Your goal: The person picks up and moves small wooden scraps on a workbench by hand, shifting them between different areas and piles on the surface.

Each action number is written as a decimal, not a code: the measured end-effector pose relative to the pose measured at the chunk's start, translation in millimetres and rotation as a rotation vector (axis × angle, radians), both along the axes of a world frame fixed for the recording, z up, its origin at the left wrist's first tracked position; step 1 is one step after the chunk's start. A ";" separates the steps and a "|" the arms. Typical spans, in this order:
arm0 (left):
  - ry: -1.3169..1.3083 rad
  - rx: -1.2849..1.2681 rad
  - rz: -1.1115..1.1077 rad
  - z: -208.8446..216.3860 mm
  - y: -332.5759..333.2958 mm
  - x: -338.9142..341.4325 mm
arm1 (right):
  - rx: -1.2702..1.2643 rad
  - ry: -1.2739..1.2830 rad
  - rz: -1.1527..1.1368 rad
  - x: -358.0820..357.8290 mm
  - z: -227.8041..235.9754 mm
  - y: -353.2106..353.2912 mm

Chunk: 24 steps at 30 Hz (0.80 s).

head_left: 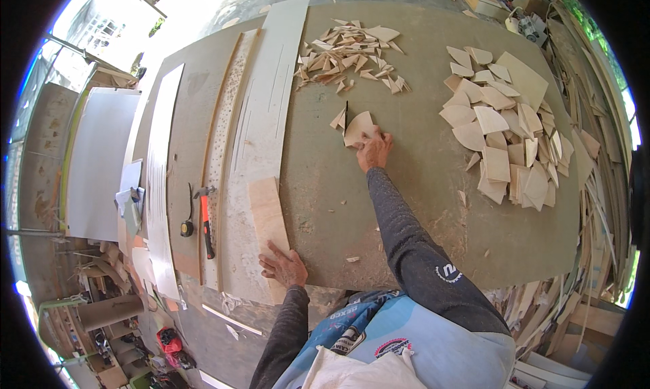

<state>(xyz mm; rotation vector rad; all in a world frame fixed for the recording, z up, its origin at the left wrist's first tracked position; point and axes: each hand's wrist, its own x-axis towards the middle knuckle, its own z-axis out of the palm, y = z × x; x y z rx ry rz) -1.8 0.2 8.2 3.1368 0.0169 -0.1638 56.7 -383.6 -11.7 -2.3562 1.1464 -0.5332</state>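
Observation:
My left hand (283, 266) lies flat with its fingers spread on the near end of a plywood strip (266, 203). Farther out, my right hand (374, 150) has its fingers closed on the near edge of a fan-shaped plywood piece (357, 126). A thin dark upright blade-like thing (347, 116) stands at that piece's left edge. On its other side is a small pointed plywood offcut (337, 120). Beyond them lies a loose heap of thin pointed offcuts (349, 50). To the right spreads a pile of larger curved-edged plywood pieces (497, 118).
A hammer (206, 220) with a red-and-black handle and a tape measure (187, 228) lie at the left. Near them run a long pale board (267, 104) and a white strip (164, 152). Timber lengths (596, 138) are stacked beyond the table's (426, 71) right edge.

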 end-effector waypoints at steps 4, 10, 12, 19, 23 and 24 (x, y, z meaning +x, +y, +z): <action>0.028 -0.010 0.025 0.6 -2.6 0.8 | 0.016 0.009 -0.013 2.5 -2.3 -3.1; 0.019 -0.006 0.015 -0.1 -2.9 0.4 | 0.007 -0.018 -0.014 4.0 -8.6 -5.7; 0.004 0.001 0.006 -2.0 -1.0 0.1 | 0.022 -0.018 -0.011 4.6 -5.8 -5.3; 0.008 0.002 0.001 -1.4 -0.8 0.6 | 0.004 -0.023 -0.030 6.8 -9.9 -7.8; 0.008 0.003 0.000 -1.1 -2.8 1.0 | -0.045 -0.038 -0.050 9.1 -18.0 -11.6; 0.015 -0.003 0.006 0.3 -3.0 0.8 | -0.035 -0.038 -0.051 9.9 -15.6 -10.9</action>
